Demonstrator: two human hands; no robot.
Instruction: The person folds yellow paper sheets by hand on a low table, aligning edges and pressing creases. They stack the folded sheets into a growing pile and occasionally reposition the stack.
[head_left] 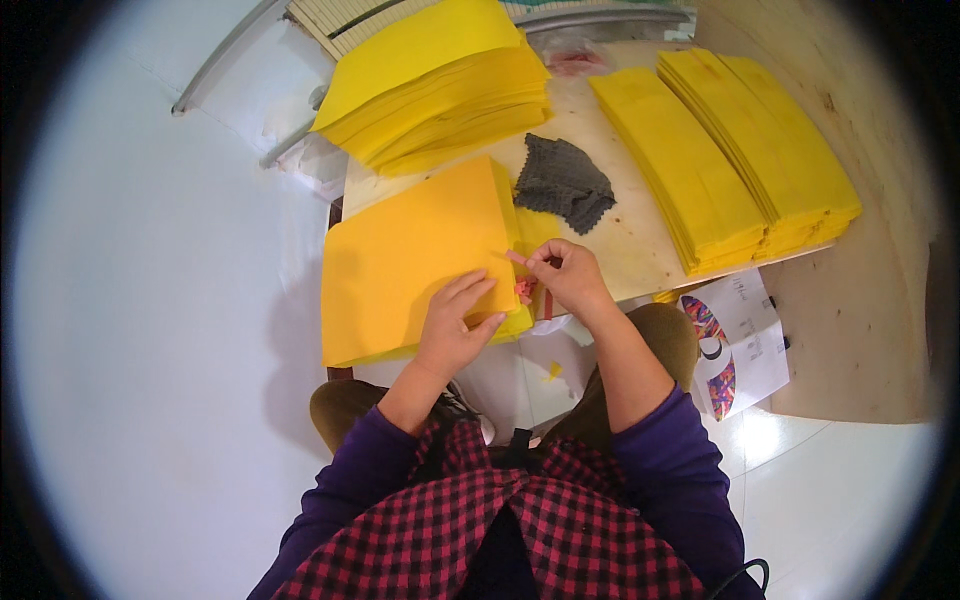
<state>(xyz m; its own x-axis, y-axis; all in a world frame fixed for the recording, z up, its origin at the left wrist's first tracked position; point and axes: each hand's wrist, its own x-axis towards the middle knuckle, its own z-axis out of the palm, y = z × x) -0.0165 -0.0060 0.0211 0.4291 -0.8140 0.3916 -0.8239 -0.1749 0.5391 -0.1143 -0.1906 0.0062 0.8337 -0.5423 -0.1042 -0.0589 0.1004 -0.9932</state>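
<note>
A thick stack of orange-yellow sheets [410, 260] lies on the near left part of the table. My left hand [458, 318] rests on its near right corner, fingers stretched out and apart, with nothing in them. Just past the stack's right edge, my right hand [570, 280] pinches a small reddish strip [516, 257] between thumb and fingertips; the strip's end reaches the stack's edge. Below that pinch, a little heap of reddish scraps [524, 290] sits beside the stack. A crumpled dark grey cloth [563, 183] with a jagged edge lies beyond my right hand.
A tall pile of yellow sheets [440, 85] stands at the back left of the pale table [625, 235]. Long folded yellow bundles [685, 165] lie side by side at the right. Below the table's right edge is a printed white sheet [755, 345]. A metal rail [215, 55] curves at the far left.
</note>
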